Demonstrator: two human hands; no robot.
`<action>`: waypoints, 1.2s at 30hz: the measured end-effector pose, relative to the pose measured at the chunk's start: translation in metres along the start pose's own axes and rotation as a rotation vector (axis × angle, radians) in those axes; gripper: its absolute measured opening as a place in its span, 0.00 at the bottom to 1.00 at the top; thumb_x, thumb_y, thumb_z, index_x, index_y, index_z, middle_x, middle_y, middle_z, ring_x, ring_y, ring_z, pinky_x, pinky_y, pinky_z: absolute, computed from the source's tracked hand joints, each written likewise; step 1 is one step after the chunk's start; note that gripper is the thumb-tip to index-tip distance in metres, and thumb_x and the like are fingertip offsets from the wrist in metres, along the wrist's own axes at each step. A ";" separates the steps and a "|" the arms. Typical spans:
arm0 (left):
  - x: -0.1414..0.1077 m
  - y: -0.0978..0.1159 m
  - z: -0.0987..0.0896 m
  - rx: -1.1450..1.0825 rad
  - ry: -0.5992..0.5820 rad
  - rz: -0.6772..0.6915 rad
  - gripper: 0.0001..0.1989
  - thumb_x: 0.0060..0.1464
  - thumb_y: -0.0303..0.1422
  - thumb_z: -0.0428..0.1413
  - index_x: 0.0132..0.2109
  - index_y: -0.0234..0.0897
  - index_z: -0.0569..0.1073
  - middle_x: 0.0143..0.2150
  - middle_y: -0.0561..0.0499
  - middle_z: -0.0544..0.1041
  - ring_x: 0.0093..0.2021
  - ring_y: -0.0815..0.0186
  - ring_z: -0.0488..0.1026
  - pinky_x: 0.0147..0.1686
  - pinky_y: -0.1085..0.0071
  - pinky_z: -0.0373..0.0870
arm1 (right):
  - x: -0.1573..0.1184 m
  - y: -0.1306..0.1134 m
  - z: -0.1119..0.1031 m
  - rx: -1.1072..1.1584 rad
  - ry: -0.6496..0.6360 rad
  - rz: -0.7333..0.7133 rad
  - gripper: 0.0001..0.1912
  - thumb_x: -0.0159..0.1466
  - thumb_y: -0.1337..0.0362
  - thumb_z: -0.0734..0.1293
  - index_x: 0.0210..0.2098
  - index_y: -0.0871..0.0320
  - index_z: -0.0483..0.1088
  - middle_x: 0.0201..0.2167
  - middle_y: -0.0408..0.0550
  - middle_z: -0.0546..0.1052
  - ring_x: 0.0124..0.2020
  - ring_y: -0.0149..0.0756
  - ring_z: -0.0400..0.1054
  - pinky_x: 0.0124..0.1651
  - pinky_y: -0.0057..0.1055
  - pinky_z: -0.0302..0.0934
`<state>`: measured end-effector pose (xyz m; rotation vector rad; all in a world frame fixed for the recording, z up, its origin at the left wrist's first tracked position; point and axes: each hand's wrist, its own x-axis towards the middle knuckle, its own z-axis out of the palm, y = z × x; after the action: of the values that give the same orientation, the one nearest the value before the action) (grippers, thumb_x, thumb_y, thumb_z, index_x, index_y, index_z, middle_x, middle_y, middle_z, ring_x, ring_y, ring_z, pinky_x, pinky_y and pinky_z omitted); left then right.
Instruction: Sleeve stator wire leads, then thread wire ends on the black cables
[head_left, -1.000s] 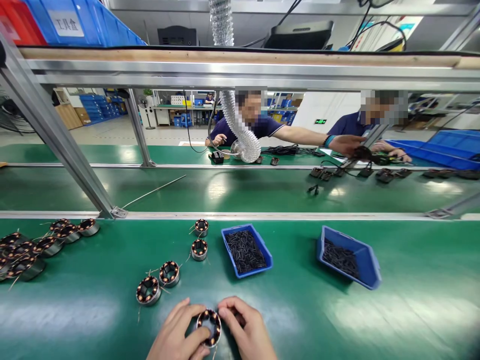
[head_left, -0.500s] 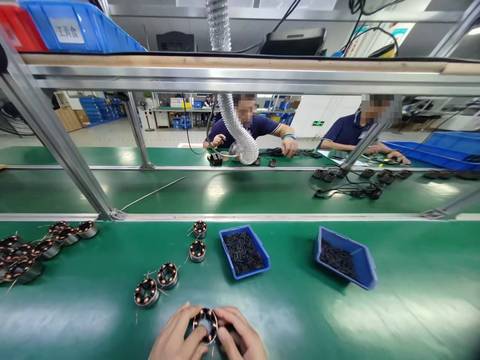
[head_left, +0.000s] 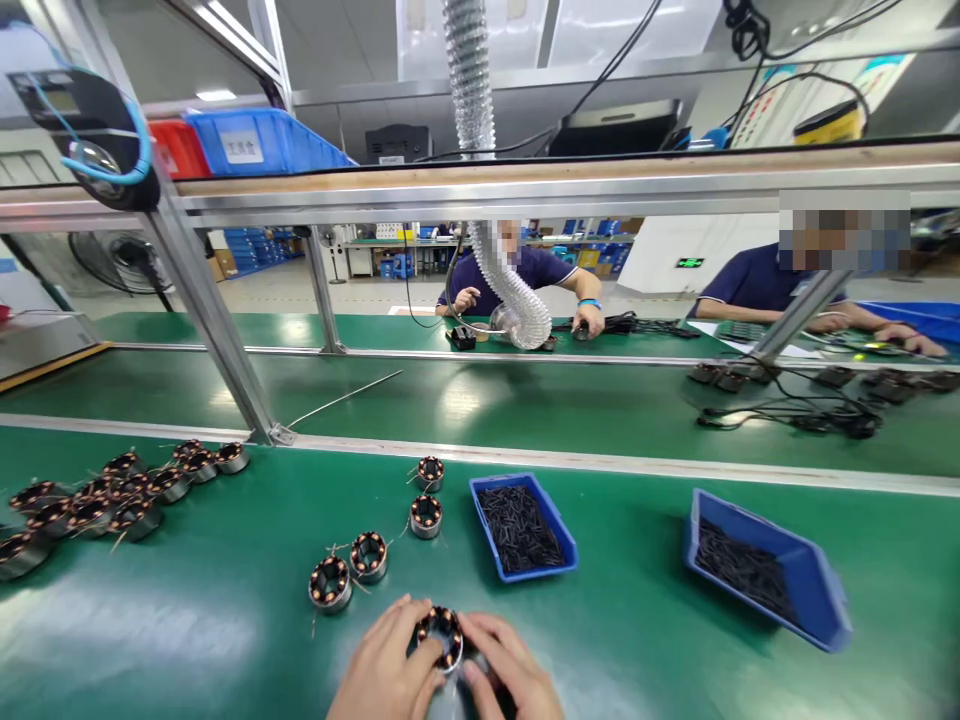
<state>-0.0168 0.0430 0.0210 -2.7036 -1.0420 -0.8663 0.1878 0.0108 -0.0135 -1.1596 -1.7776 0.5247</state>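
Between my hands, at the bottom of the head view, is a motor stator (head_left: pixel 441 638), a metal ring with copper windings inside. My left hand (head_left: pixel 394 660) grips it from the left, with the thumb at its near inner edge. My right hand (head_left: pixel 510 665) closes on its right side, fingers curled; the lower part of the ring is partly covered. Just beyond my left hand stand two more stators, one a near stator (head_left: pixel 330 585) and one a slightly farther stator (head_left: pixel 368 557), with thin wire ends sticking out.
Two blue bins, a left bin (head_left: pixel 574 553) and a right bin (head_left: pixel 825 600), hold small black pieces. Several stators (head_left: pixel 135 515) cluster at the left. A metal rail (head_left: pixel 525 455) crosses the green bench; a clear hose (head_left: pixel 517 300) hangs beyond it. Two co-workers sit opposite.
The view has swung left and up, so the bench and bins appear farther right and lower. Both hands keep hold of the stator. A co-worker's hand opposite now touches a small dark part.
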 end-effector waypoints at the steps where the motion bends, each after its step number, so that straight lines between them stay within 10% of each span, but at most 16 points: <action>1: 0.005 -0.001 0.003 0.016 -0.018 -0.031 0.09 0.57 0.25 0.53 0.44 0.39 0.74 0.49 0.44 0.79 0.46 0.57 0.80 0.48 0.61 0.80 | 0.009 -0.001 -0.011 -0.109 0.021 -0.024 0.19 0.69 0.64 0.63 0.58 0.50 0.72 0.48 0.53 0.79 0.48 0.42 0.76 0.49 0.32 0.72; 5: 0.032 -0.006 0.004 0.180 -0.043 -0.101 0.14 0.52 0.23 0.58 0.46 0.37 0.74 0.52 0.42 0.79 0.48 0.51 0.79 0.49 0.52 0.79 | 0.062 0.006 -0.056 -0.511 0.123 -0.006 0.17 0.71 0.61 0.58 0.54 0.53 0.74 0.47 0.54 0.79 0.47 0.46 0.74 0.45 0.39 0.71; 12: 0.022 -0.037 -0.037 0.430 -0.063 -0.339 0.13 0.48 0.30 0.61 0.42 0.31 0.76 0.48 0.37 0.77 0.52 0.43 0.74 0.56 0.40 0.70 | 0.118 0.037 -0.078 -0.887 -0.185 0.027 0.10 0.62 0.72 0.68 0.40 0.56 0.80 0.32 0.53 0.81 0.36 0.48 0.71 0.37 0.39 0.60; 21: -0.030 -0.010 -0.015 0.164 0.006 -0.049 0.05 0.54 0.35 0.60 0.37 0.40 0.73 0.48 0.46 0.77 0.48 0.56 0.76 0.57 0.53 0.71 | 0.113 0.037 -0.073 -0.770 -0.144 0.078 0.10 0.68 0.67 0.64 0.33 0.55 0.77 0.32 0.49 0.79 0.35 0.44 0.70 0.38 0.36 0.61; 29: -0.021 0.017 0.013 0.037 -0.004 -0.038 0.05 0.53 0.27 0.59 0.36 0.40 0.71 0.47 0.45 0.77 0.44 0.56 0.78 0.45 0.60 0.78 | 0.107 0.018 -0.080 -0.675 -0.049 0.119 0.11 0.71 0.69 0.58 0.39 0.58 0.72 0.38 0.51 0.78 0.39 0.43 0.69 0.43 0.37 0.65; 36: -0.018 0.016 0.013 -0.053 0.010 -0.061 0.05 0.53 0.25 0.56 0.37 0.40 0.72 0.47 0.44 0.76 0.44 0.56 0.76 0.43 0.62 0.78 | 0.054 -0.033 -0.054 -0.342 -0.344 -0.081 0.12 0.69 0.74 0.59 0.39 0.56 0.71 0.35 0.47 0.76 0.38 0.39 0.69 0.39 0.31 0.65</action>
<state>-0.0110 0.0240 0.0019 -2.7208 -1.1201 -0.9285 0.2108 0.0363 0.0624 -1.2779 -2.2672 0.3975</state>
